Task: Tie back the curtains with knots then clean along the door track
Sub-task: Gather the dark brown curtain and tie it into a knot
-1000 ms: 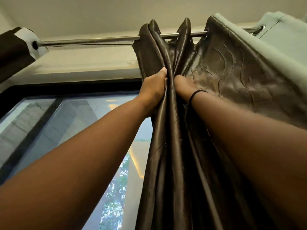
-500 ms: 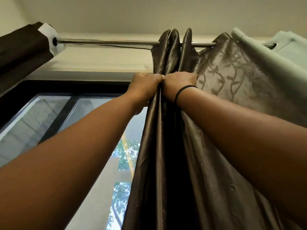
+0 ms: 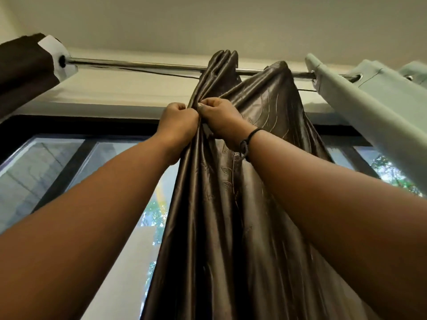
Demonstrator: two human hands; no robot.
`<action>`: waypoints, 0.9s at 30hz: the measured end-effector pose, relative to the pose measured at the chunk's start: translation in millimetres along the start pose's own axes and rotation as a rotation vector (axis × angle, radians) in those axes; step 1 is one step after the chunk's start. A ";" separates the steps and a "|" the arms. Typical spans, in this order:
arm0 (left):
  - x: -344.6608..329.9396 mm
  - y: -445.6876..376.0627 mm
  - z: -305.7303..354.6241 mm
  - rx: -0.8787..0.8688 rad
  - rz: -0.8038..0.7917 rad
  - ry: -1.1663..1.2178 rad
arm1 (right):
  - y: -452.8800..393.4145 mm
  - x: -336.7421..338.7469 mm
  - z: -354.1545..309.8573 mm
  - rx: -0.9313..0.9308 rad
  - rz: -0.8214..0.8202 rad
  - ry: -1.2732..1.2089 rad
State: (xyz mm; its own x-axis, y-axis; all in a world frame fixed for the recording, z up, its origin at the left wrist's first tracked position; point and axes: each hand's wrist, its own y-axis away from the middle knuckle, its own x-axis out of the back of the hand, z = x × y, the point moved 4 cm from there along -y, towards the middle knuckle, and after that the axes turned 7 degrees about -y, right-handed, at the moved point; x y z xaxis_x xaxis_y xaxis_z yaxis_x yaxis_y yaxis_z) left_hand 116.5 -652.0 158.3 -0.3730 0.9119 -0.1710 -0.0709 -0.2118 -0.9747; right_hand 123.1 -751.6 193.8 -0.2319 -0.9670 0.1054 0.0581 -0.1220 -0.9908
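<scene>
A shiny brown satin curtain (image 3: 231,215) hangs in gathered folds from a metal rod (image 3: 138,65) high overhead. Both arms reach up to it. My left hand (image 3: 176,125) is closed on the curtain's left folds just under the rod. Right beside it, touching, my right hand (image 3: 220,118) pinches the neighbouring folds; a black band sits on that wrist. The door track is out of sight.
A dark brown curtain (image 3: 25,65) with a white eyelet band hangs at the rod's left end. A pale green curtain (image 3: 374,100) hangs on the right. Behind are the dark-framed glass door panes (image 3: 57,169) and the ceiling (image 3: 208,24) close above.
The brown curtain's folds have been drawn tighter together and further right along the rod. Both hands stay gripped on the folds, now side by side lower under the rod.
</scene>
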 end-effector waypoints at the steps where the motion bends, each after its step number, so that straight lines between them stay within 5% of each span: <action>1: -1.8 -0.2 -2.6 0.001 0.006 0.002 | 0.9 -1.0 2.4 -0.020 -0.018 -0.020; 8: -32.3 8.3 -16.0 -0.139 -0.022 -0.106 | 26.7 50.8 30.0 -0.287 -0.187 -0.065; 10: -45.9 13.8 -12.2 -0.191 -0.036 -0.190 | 23.4 83.8 40.9 -0.240 0.007 0.203; 13: -70.8 26.3 -8.2 -0.116 -0.116 -0.236 | 22.5 138.0 52.4 -0.172 0.398 1.003; 17: -108.0 38.7 -2.7 -0.044 -0.221 -0.228 | 33.9 188.0 71.8 -0.376 0.561 1.153; 21: -133.6 40.1 1.1 0.004 -0.250 -0.198 | 37.5 211.2 87.6 -0.402 0.363 0.869; 27: -150.7 38.9 3.1 -0.017 -0.290 -0.089 | 32.6 180.2 74.3 -0.274 0.135 0.949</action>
State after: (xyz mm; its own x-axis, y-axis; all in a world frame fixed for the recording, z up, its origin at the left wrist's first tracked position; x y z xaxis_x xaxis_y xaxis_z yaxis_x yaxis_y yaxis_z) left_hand 167.2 -798.8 146.6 -0.4191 0.8989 0.1277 -0.1715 0.0597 -0.9834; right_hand 155.3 -946.4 186.7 -0.9270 -0.3751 -0.0018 -0.0577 0.1473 -0.9874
